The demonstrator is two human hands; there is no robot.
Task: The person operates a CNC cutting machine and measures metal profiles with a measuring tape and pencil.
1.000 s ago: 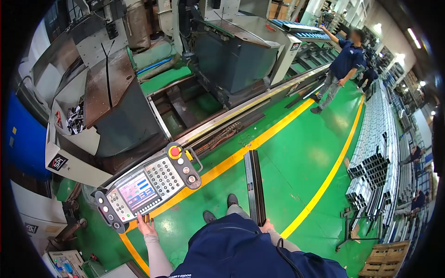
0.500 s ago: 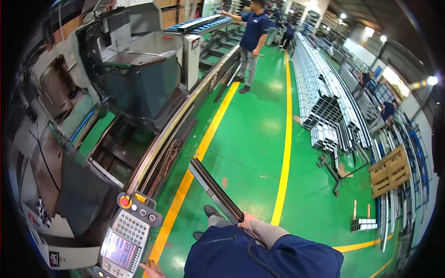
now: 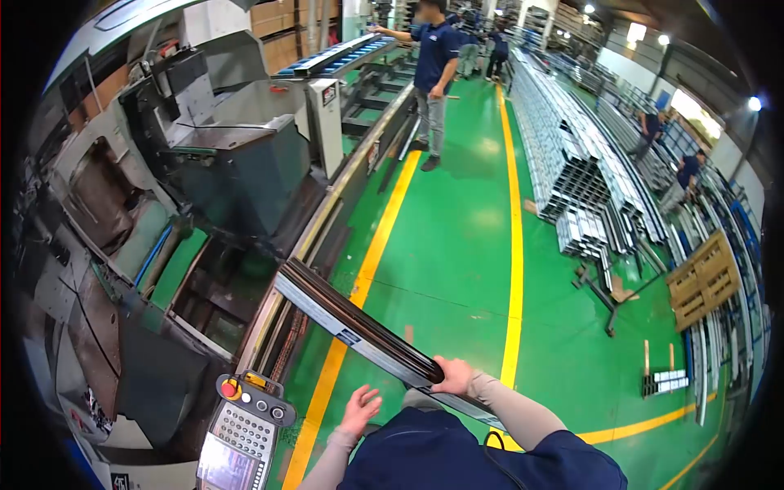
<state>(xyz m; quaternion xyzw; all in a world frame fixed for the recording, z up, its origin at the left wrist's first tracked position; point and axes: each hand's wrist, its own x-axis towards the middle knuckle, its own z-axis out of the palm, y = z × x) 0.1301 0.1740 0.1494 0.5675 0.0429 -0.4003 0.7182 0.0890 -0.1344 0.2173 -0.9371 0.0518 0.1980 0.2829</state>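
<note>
A long dark metal profile with a pale side face runs from my waist up and left toward the machine bed. My right hand grips it near its lower end. My left hand is raised with fingers spread, just below the profile and not touching it. The machine's control pendant with a red stop button, keypad and screen hangs at the lower left, beside my left arm.
A large machine with a long rail bed fills the left. Yellow lines cross the green floor. Stacked silver profiles lie on racks at right, beside a wooden pallet. A person in blue stands at the far conveyor.
My left hand has left the pendant's edge and come up, open, under the profile. The profile has risen and swung left over the machine bed. My view has turned up the aisle.
</note>
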